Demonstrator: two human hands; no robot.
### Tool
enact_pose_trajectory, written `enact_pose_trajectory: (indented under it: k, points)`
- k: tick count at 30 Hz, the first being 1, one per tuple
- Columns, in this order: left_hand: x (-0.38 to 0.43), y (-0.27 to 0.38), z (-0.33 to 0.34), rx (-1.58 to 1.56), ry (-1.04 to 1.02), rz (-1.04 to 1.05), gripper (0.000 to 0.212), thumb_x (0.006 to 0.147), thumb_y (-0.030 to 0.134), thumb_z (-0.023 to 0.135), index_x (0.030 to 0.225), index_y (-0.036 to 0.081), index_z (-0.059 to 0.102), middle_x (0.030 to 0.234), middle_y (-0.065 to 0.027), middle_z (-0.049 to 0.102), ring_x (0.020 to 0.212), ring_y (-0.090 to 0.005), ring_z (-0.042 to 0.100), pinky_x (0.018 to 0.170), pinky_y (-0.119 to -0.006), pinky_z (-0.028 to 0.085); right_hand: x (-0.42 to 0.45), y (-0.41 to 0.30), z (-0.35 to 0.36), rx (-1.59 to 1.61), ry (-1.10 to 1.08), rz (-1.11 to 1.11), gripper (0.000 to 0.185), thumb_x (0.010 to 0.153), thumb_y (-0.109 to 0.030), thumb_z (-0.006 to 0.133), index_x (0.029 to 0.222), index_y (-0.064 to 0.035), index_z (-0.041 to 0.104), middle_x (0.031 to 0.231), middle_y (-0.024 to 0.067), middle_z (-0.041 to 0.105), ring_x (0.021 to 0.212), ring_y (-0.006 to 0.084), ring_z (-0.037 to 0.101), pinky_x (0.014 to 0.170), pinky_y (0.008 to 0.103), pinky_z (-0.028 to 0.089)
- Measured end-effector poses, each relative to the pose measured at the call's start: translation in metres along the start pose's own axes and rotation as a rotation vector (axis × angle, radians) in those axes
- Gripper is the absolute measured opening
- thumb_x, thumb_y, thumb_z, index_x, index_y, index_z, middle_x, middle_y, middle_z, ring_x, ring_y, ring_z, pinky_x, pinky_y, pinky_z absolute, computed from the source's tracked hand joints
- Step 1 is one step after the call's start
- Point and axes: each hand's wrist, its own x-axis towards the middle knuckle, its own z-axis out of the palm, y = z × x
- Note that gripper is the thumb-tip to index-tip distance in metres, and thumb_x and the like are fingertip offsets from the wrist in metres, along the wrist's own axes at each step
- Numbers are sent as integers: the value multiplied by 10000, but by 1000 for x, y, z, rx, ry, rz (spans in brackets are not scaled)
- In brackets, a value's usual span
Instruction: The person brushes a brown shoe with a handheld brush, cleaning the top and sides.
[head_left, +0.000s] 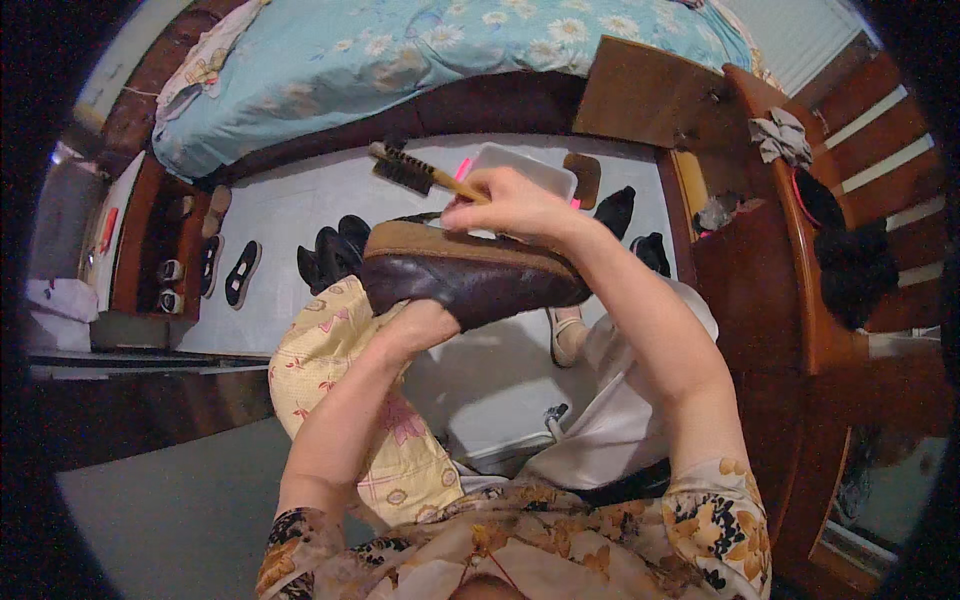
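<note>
My left hand is pushed into the opening of a dark brown leather shoe and holds it up on its side; the fingers are hidden inside. The shoe's tan sole edge faces away from me. Above the sole, my right hand grips the wooden handle of a brush with dark bristles. The bristle head points left, apart from the shoe. A yellow patterned cloth lies over my left leg, below the shoe.
Beyond my right hand sits a clear plastic box with pink clips, beside a brown pad. Black shoes stand left; another black shoe stands right. A bed, a wooden shoe cabinet and a wooden chair surround the floor.
</note>
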Motion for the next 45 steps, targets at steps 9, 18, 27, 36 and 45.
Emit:
enact_pose_trajectory:
  k: [9, 18, 27, 36, 45]
  points:
    - [18, -36, -25, -132, 484, -150, 368, 903, 285, 585, 1081, -22, 687, 1068, -263, 692, 1084, -394, 638, 947, -416, 468, -51, -16, -25, -404, 793, -249, 263, 989, -316, 579, 1017, -71, 670, 688, 120, 653, 624, 306, 658, 598, 439, 475]
    - [27, -50, -13, 216, 468, -50, 293, 894, 53, 567, 1170, 8, 656, 1113, -204, 662, 1129, -302, 617, 976, -365, 486, -45, -14, 61, -535, 525, -492, 162, 862, -153, 721, 945, -55, 623, 849, 154, 656, 806, 347, 666, 680, 419, 508]
    - [20, -58, -10, -162, 712, 54, 305, 915, 176, 581, 1130, -29, 651, 1117, -173, 674, 1124, -328, 616, 967, -380, 471, -41, -12, 64, -488, 540, -637, 157, 853, -139, 718, 951, -46, 638, 825, 155, 656, 784, 344, 666, 713, 400, 518]
    - [29, -64, 2, -647, 809, 129, 180, 836, 107, 602, 942, -9, 691, 884, -83, 677, 870, -222, 617, 788, -339, 476, -37, 0, 52, -602, 610, -499, 118, 871, -134, 694, 900, -48, 618, 800, 159, 642, 781, 366, 658, 662, 412, 508]
    - [11, -30, -12, -717, 703, -56, 200, 834, 94, 587, 939, -14, 717, 872, -35, 655, 832, -145, 576, 756, -285, 461, -38, 0, 57, -540, 613, -569, 161, 864, -151, 704, 946, -47, 613, 814, 157, 641, 778, 361, 654, 671, 438, 506]
